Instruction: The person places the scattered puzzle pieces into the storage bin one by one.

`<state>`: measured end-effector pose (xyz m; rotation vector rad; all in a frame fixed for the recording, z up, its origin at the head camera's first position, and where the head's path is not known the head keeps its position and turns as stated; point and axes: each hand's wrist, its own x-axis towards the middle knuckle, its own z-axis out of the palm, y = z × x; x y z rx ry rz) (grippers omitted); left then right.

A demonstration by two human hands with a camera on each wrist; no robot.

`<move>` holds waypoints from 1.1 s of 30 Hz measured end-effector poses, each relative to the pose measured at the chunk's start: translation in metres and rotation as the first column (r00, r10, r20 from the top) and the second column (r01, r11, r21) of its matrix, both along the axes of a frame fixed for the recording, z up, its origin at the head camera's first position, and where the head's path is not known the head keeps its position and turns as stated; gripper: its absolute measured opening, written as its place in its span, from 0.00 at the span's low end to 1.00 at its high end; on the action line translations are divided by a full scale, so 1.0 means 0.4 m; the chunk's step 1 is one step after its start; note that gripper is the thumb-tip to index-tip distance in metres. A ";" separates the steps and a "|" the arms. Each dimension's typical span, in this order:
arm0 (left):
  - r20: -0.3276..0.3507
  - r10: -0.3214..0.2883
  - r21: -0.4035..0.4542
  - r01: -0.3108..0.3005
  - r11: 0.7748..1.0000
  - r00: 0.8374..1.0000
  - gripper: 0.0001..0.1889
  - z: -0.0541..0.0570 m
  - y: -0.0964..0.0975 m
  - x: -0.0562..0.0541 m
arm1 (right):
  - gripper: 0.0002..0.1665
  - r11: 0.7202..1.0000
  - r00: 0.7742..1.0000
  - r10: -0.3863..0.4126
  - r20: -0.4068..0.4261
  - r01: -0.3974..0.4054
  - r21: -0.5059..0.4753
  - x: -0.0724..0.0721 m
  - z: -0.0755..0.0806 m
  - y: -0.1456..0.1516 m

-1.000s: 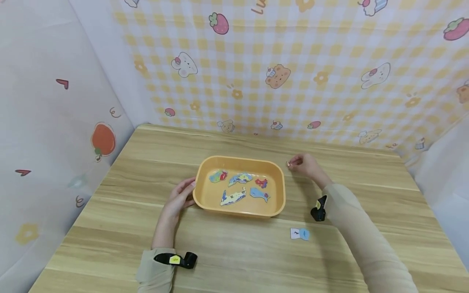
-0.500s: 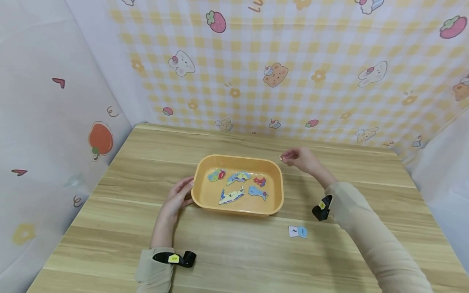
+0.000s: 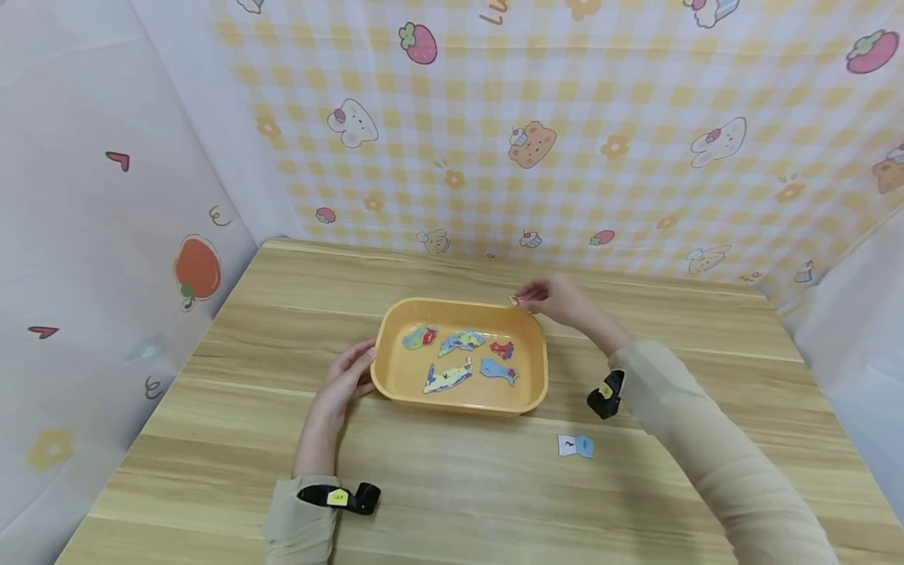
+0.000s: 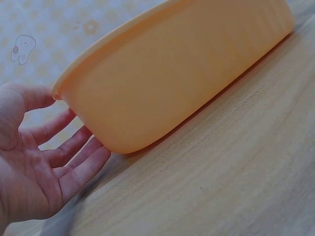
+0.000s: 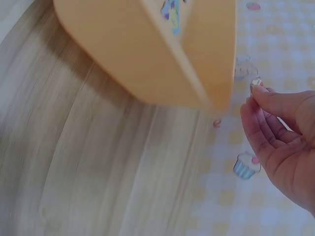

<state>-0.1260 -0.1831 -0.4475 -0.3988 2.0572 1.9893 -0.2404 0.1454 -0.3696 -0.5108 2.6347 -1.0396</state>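
A yellow-orange plastic tub (image 3: 395, 392) stands on the wooden table, with several flat printed cutouts inside, among them a blue whale-shaped piece (image 3: 498, 371) and a red one (image 3: 502, 350). My left hand (image 3: 346, 378) rests against the tub's left end. In the left wrist view its fingers (image 4: 74, 147) touch the outer wall and the thumb meets the rim. Over the tub's back right rim, my right hand (image 3: 554, 300) pinches a small printed piece (image 5: 256, 84) between thumb and fingertips. Most of that piece's face is hidden.
A small white-and-blue printed piece (image 3: 575, 446) lies on the table (image 3: 452, 494) in front of the tub's right corner. Behind the table hangs a yellow checked cloth (image 3: 452, 102) with cartoon prints, and pale cloth (image 3: 92, 235) closes off the left side.
The right hand has moved left and slightly back with the small printed piece, from beside the tub to over its back rim. My left hand stays at the tub's end.
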 end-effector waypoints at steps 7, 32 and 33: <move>0.010 0.007 0.005 -0.007 1.000 1.000 0.28 0.000 0.001 -0.002 | 0.11 0.997 0.997 0.078 -0.005 -0.078 0.024 0.004 0.010 -0.057; 0.009 0.029 0.028 -0.029 0.999 1.000 0.26 0.005 0.003 -0.001 | 0.08 0.840 0.860 0.503 0.085 -0.509 0.189 0.024 -0.025 -0.323; 0.008 0.033 0.030 -0.033 0.999 0.999 0.26 0.004 0.004 -0.001 | 0.08 0.835 0.857 0.506 0.099 -0.515 0.194 0.025 -0.028 -0.331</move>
